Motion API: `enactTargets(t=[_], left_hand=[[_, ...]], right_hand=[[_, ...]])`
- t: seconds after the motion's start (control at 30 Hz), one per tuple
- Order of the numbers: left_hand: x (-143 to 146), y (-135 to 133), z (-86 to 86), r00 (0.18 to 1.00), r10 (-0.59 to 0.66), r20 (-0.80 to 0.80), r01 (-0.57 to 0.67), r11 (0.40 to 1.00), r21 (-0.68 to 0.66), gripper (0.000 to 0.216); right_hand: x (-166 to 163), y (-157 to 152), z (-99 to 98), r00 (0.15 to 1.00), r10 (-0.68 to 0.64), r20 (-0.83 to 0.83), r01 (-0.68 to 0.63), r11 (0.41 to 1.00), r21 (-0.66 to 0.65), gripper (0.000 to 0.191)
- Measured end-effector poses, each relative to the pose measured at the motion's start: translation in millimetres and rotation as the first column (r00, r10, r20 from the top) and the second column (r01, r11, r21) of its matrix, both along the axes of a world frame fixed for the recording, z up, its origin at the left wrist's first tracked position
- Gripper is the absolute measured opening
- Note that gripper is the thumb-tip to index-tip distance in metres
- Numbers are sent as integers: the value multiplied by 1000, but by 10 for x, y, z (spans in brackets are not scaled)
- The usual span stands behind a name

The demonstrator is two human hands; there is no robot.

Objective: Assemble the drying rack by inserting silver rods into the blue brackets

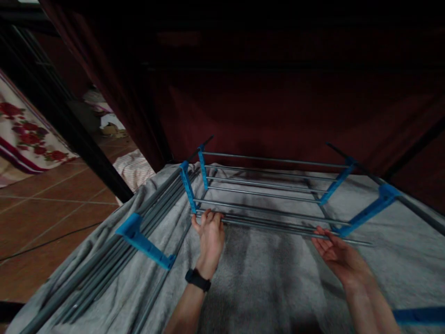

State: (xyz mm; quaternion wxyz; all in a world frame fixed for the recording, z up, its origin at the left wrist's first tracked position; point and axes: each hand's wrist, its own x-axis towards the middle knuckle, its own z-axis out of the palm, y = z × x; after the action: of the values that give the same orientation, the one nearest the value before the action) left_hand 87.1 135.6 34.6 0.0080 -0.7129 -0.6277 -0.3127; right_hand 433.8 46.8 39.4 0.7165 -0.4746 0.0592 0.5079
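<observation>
A rack frame of grey metal rods and blue plastic brackets lies on a grey blanket. My left hand (211, 234), with a dark band on its wrist, is closed on a thin metal rod (267, 226) at the frame's near side, beside a left blue bracket (188, 188). Farther right, my right hand (335, 254) is turned palm up, its fingers and thumb around the same rod near a right blue bracket (368, 209). The rod's right end sticks out past that bracket. Several other rods (260, 191) span the brackets behind it.
Several loose grey tubes (149, 227) lie on the left, beside another blue bracket (146, 246). A blue piece (420, 315) sits at lower right. The grey blanket (257, 278) is wrinkled. Dark red panels (278, 111) stand behind; a dark post (79, 125) and tiled floor (90, 204) are left.
</observation>
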Motion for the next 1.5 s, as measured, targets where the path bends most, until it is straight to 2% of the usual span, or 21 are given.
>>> enactTargets(t=[0.17, 0.27, 0.33, 0.4, 0.47, 0.53, 0.6, 0.67, 0.77, 0.87, 0.97, 1.03, 1.23, 1.5], left_hand=[[-25, 11, -12, 996, 30, 89, -29, 999, -21, 26], [-85, 50, 7, 978, 114, 175, -109, 993, -35, 25], [-136, 97, 24, 942, 199, 269, -195, 980, -41, 27], [-182, 155, 32, 869, 251, 427, -255, 966, -48, 32], [-212, 213, 24, 719, 242, 652, -244, 966, -89, 36], [-226, 254, 3, 475, 215, 853, -163, 974, -155, 35], [-229, 268, -16, 225, 210, 951, -77, 977, -197, 33], [-234, 261, -22, 41, 202, 978, -53, 978, -200, 28], [-251, 236, -5, -153, 210, 966, -52, 974, -220, 25], [-265, 222, 15, -274, 281, 920, 7, 957, -290, 25], [-263, 225, 18, -343, 342, 875, 39, 936, -351, 27], [-252, 229, 11, -361, 367, 857, 68, 927, -369, 26], [-219, 221, -12, -367, 444, 817, 175, 896, -408, 20], [-172, 203, -48, -369, 482, 795, 305, 871, -386, 20]], right_hand=[[5, 13, -84, 999, -31, 21, 31, 999, -19, 17], [66, -8, -150, 995, -56, 77, 56, 998, 6, 16], [107, -22, -179, 993, -71, 97, 69, 997, 21, 18], [130, -28, -193, 991, -85, 104, 84, 996, 16, 20], [133, -26, -197, 989, -94, 114, 94, 996, 4, 20], [124, -18, -195, 989, -82, 124, 82, 997, 2, 21], [115, -9, -191, 988, -71, 136, 72, 997, 1, 22], [111, -4, -190, 988, -64, 141, 66, 998, -4, 23], [107, -3, -200, 993, -38, 115, 41, 999, -21, 21], [72, 1, -216, 997, 5, 80, -2, 999, -36, 20], [-12, 17, -213, 999, 29, 40, -26, 998, -64, 21], [-87, 27, -204, 999, 26, 20, -24, 997, -78, 20], [-256, 46, -236, 997, 75, -30, -77, 995, -65, 21], [-357, 68, -264, 994, 96, -49, -100, 992, -72, 21]])
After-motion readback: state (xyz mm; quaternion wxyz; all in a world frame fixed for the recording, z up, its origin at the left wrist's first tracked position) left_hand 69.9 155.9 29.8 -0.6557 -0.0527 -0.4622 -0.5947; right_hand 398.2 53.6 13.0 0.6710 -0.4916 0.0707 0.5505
